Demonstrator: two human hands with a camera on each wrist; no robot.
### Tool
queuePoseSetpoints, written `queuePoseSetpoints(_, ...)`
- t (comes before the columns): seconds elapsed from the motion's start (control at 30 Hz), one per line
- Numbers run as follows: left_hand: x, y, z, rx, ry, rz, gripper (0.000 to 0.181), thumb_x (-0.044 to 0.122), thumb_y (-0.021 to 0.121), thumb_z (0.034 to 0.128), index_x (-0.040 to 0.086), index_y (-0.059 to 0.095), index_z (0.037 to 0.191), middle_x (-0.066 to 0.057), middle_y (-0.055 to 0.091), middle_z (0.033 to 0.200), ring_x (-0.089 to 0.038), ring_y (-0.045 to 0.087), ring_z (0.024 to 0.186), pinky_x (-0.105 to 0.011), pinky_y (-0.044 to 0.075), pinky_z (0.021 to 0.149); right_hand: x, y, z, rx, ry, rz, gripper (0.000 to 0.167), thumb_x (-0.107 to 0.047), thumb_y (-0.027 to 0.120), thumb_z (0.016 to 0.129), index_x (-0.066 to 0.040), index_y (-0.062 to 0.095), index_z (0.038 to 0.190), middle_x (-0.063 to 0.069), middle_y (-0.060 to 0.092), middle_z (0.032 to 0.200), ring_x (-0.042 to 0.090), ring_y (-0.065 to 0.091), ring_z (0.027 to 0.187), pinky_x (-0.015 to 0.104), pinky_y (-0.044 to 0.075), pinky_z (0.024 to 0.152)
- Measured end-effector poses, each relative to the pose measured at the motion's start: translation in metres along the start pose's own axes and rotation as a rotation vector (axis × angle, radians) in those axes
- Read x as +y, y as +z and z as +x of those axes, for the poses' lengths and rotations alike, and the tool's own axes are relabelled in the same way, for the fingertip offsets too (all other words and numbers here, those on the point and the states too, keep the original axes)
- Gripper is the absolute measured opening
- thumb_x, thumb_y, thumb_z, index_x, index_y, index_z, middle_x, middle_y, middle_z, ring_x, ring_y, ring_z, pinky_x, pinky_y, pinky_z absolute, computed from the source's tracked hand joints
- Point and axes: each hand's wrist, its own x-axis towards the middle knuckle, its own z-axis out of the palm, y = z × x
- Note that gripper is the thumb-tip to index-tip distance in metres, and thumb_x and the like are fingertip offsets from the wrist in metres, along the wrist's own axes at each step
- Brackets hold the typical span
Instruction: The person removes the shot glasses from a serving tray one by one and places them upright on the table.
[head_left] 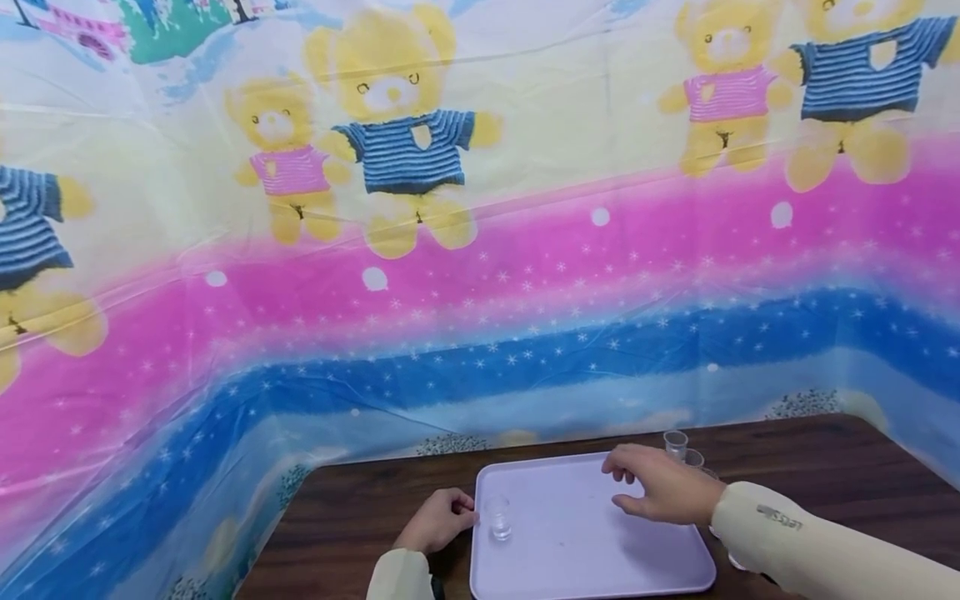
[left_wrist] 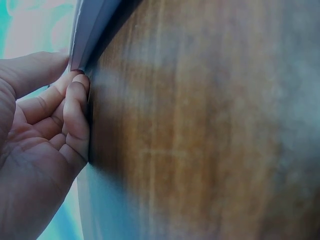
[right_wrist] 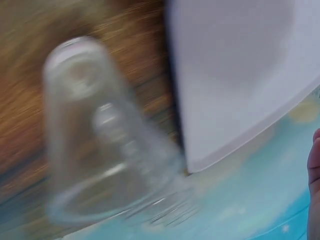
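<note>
A pale lilac tray lies on the dark wooden table. My left hand pinches the tray's left rim; in the left wrist view, the thumb and curled fingers of that hand meet at the edge. Small clear plastic cups stand on the tray near that side; whether one or two is hard to tell. Over the tray's right part hovers my right hand, fingers loosely bent, nothing held. Just behind it, clear cups stand beside the tray, partly hidden. The right wrist view shows a blurred clear cup up close.
The wooden table extends to the right and left of the tray. A printed cloth with bears hangs behind the table and down its sides. A small white object shows partly beneath the right sleeve.
</note>
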Motion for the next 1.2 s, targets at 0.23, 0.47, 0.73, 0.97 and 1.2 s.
queuePoseSetpoints(0.23, 0.000, 0.001, -0.002, 0.011, -0.002, -0.011, 0.012, 0.012, 0.067, 0.0870, 0.005, 0.062, 0.095, -0.004, 0.057, 0.081, -0.019, 0.053, 0.075, -0.039, 0.045, 0.071, -0.021, 0.014, 0.023, 0.000, -0.027, 0.018, 0.029, -0.025, 0.071, 0.084, -0.015, 0.059, 0.109, -0.010, 0.055, 0.096, 0.007, 0.054, 0.085, 0.030, 0.048, 0.073)
queuePoseSetpoints(0.47, -0.001, 0.002, -0.004, 0.014, 0.018, 0.004, 0.012, 0.012, 0.068, 0.0867, 0.004, 0.062, 0.094, -0.003, 0.057, 0.081, -0.018, 0.053, 0.074, -0.038, 0.045, 0.069, -0.039, 0.033, 0.047, -0.035, 0.003, 0.060, 0.031, -0.027, 0.072, 0.084, -0.017, 0.059, 0.110, -0.012, 0.054, 0.095, 0.010, 0.055, 0.087, 0.030, 0.048, 0.075)
queuePoseSetpoints(0.73, -0.001, 0.002, -0.002, 0.022, 0.003, 0.016, 0.011, 0.013, 0.068, 0.0866, 0.005, 0.063, 0.093, -0.003, 0.058, 0.080, -0.017, 0.053, 0.073, -0.037, 0.045, 0.069, -0.055, 0.046, 0.068, -0.035, -0.034, 0.087, 0.034, -0.028, 0.073, 0.084, -0.015, 0.060, 0.112, -0.012, 0.054, 0.095, 0.014, 0.057, 0.088, 0.029, 0.048, 0.075)
queuePoseSetpoints(0.97, -0.001, 0.002, -0.003, 0.022, 0.015, 0.005, 0.010, 0.013, 0.068, 0.0867, 0.006, 0.063, 0.091, -0.003, 0.058, 0.079, -0.018, 0.053, 0.072, -0.037, 0.045, 0.068, -0.068, 0.060, 0.083, -0.019, -0.055, 0.087, 0.038, -0.029, 0.071, 0.085, -0.009, 0.060, 0.114, -0.002, 0.057, 0.098, 0.016, 0.057, 0.089, 0.029, 0.048, 0.074)
queuePoseSetpoints(1.2, -0.003, 0.000, -0.005, 0.023, 0.056, 0.009, 0.010, 0.013, 0.068, 0.0864, 0.006, 0.062, 0.091, -0.002, 0.057, 0.078, -0.018, 0.052, 0.072, -0.037, 0.045, 0.068, -0.077, 0.073, 0.091, -0.027, -0.101, 0.073, 0.037, -0.030, 0.072, 0.084, -0.008, 0.061, 0.111, -0.002, 0.057, 0.098, 0.016, 0.057, 0.089, 0.029, 0.047, 0.075)
